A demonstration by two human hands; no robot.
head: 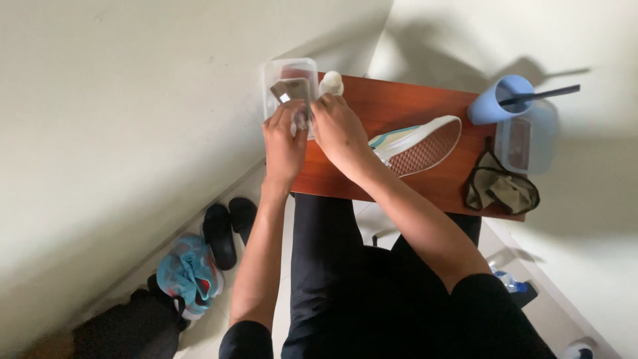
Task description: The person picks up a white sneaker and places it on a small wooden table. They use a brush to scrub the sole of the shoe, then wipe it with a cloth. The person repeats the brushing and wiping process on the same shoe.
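You sit at a brown wooden table (412, 106) that stands by a pale wall. On it, a white shoe (419, 143) lies on its side with its brown sole showing, just beside your right arm. At the far right edge sits a clear tub with a lid (528, 143), with a blue cup (498, 100) behind it and a crumpled dark cloth (500, 188) in front. Down on the floor by the wall are black slippers (227, 226) and a blue shoe (189, 274). At the table's left corner is a clear plastic box (287, 80). Your left hand (284, 143) and right hand (340, 127) are side by side there, fingers closed on a small see-through wrapper (300, 119). A small white bottle (331, 83) stands just behind your right hand.
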